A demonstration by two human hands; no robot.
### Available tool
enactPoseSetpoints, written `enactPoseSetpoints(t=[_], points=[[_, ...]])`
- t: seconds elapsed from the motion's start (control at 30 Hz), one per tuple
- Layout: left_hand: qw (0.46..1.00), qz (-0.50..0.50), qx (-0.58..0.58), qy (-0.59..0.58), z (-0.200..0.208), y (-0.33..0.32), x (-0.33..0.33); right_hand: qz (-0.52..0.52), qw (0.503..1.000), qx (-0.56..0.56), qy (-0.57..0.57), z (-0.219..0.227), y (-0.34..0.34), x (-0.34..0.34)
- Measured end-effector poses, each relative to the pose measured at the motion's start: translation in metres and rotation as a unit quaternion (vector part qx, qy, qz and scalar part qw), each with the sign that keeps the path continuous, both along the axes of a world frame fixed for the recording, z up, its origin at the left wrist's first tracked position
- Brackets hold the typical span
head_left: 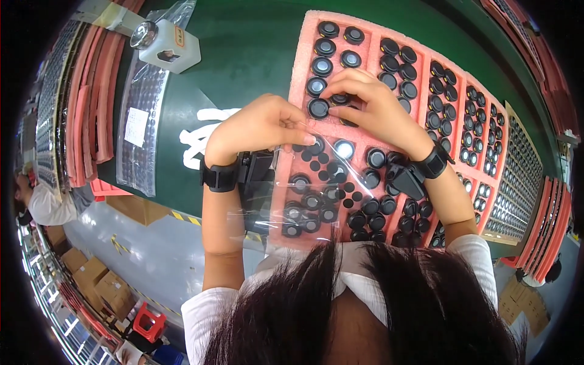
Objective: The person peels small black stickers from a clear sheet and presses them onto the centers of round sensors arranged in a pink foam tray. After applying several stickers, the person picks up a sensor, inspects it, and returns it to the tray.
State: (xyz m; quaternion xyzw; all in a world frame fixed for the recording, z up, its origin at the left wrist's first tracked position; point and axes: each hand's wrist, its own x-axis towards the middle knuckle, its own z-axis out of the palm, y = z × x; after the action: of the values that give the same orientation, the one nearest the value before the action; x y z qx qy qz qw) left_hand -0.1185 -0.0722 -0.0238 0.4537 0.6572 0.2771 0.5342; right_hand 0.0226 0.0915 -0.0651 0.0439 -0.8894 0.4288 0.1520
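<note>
My left hand (pixel 264 125) is closed, thumb and forefinger pinching the top edge of a clear plastic sheet (pixel 359 173). Several small black discs (pixel 323 157) show on that sheet, which hangs over the near part of a pink foam tray (pixel 298 61). My right hand (pixel 374 106) reaches over the tray's left compartments. Its thumb and forefinger are bent around the edge of a black round part (pixel 317 108) with a grey centre. More such parts sit in the tray; some are hidden under my right palm.
A white bottle (pixel 176 45) with a metal lid stands at the back left. Nearby lie a bagged sheet of dark discs (pixel 143 121) and white gloves (pixel 199 137). Pink foam trays are stacked at left (pixel 91 109) and right (pixel 541 219). A tray of silvery parts (pixel 517 176) adjoins mine.
</note>
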Motion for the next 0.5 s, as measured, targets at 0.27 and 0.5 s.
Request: enactPoseSetpoints(t=[0.27,0.5], points=[[0.997,-0.036,0.07,0.009,-0.013,-0.005,-0.004,-0.044,0.998,0.048,-0.027,0.007,-0.011,-0.002],[0.998,-0.042,0.044,0.019,-0.009,-0.004,-0.004,-0.06,0.994,0.088,-0.008,0.007,-0.013,-0.005]])
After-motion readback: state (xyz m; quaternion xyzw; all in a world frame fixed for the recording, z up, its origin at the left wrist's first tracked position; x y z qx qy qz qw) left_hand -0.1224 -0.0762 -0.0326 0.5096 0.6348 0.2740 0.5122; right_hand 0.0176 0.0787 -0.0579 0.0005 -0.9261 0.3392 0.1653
